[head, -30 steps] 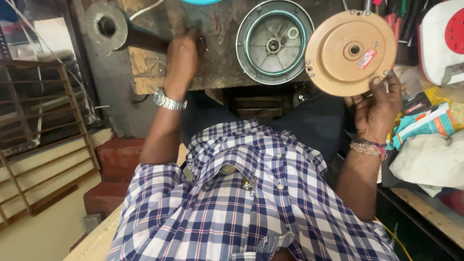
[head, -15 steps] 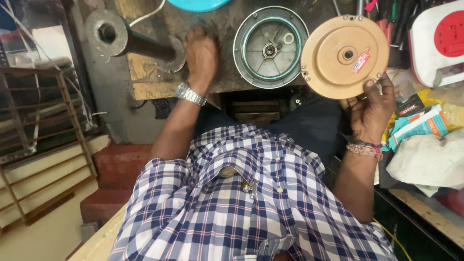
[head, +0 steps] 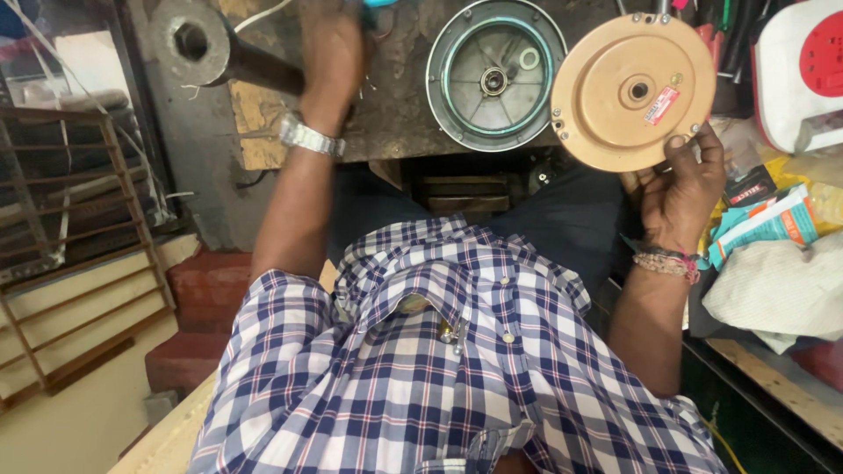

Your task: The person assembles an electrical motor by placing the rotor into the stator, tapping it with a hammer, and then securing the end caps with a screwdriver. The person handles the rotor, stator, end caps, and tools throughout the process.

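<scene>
The head view looks down over a blue and white checked shirt (head: 421, 369) to a dark, stained wooden workbench (head: 395, 114). The right hand (head: 680, 189) grips the lower edge of a round tan metal cover plate (head: 632, 88), fingers curled on its rim, holding it tilted above the bench edge. Just beside it, to the left, a round grey ribbed metal housing with a green ring (head: 494, 75) lies flat on the bench. The left hand (head: 332, 53), with a silver wristwatch (head: 309, 136), rests on the bench by a dark steel pipe with a thick ring end (head: 219, 53); I cannot tell its grip.
</scene>
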